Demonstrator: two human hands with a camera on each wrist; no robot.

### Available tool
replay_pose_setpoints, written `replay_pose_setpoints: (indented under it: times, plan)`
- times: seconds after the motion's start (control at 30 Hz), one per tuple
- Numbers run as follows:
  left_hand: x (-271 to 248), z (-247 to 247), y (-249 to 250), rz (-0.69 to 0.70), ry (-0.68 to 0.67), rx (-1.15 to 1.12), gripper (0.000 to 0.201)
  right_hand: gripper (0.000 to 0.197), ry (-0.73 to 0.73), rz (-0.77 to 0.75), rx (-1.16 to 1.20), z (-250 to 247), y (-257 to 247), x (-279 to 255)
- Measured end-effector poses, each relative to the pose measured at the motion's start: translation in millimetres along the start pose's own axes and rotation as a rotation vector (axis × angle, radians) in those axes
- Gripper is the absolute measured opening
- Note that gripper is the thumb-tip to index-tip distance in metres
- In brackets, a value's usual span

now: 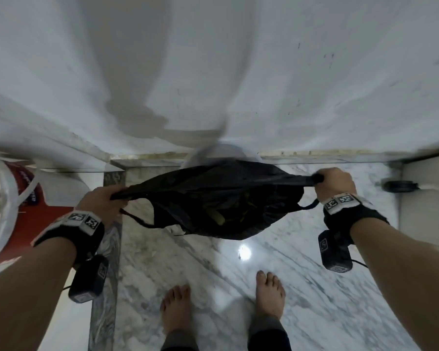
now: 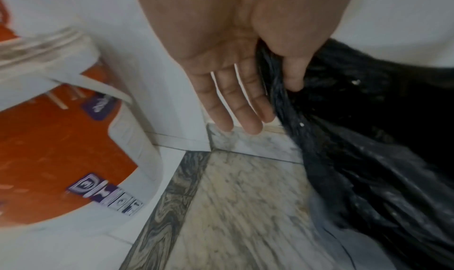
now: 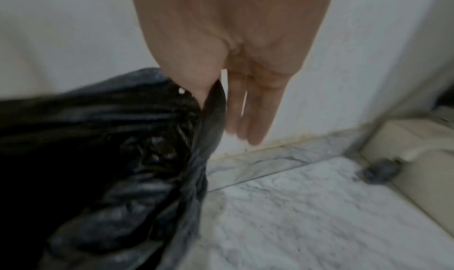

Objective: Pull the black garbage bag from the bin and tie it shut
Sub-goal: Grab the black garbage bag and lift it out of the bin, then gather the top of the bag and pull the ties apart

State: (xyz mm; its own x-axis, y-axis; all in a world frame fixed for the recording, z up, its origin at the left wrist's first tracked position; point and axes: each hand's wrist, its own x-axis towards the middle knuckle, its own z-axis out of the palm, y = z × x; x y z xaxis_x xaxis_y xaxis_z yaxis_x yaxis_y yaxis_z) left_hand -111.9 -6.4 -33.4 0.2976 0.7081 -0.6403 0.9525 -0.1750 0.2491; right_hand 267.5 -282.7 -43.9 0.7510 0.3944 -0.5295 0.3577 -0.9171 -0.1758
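Observation:
The black garbage bag (image 1: pixel 226 198) hangs above the marble floor, its mouth stretched wide between my two hands. My left hand (image 1: pixel 112 198) grips the left edge, and in the left wrist view its thumb (image 2: pixel 292 76) pinches the bunched bag (image 2: pixel 368 157) while the other fingers (image 2: pixel 236 103) point down. My right hand (image 1: pixel 335 181) holds the right edge the same way, thumb (image 3: pixel 199 84) clamping the bag (image 3: pixel 110 157). Yellowish rubbish shows inside. A pale, blurred round shape (image 1: pixel 221 153) sits behind the bag; I cannot tell whether it is the bin.
A red and white bucket (image 1: pixel 0 206) stands at the left by the wall (image 1: pixel 213 59). A cream unit on a black caster (image 1: pixel 398 186) stands at the right. My bare feet (image 1: pixel 175 310) are on the marble floor (image 1: pixel 314 287), close to the bag.

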Motion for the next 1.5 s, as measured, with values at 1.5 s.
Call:
replay_pose_setpoints:
  times: [1.5]
  plan:
    - [-65,-79,208,0.167,-0.152,-0.776,0.018,0.02,-0.269,-0.127,1.052,-73,-163,-79]
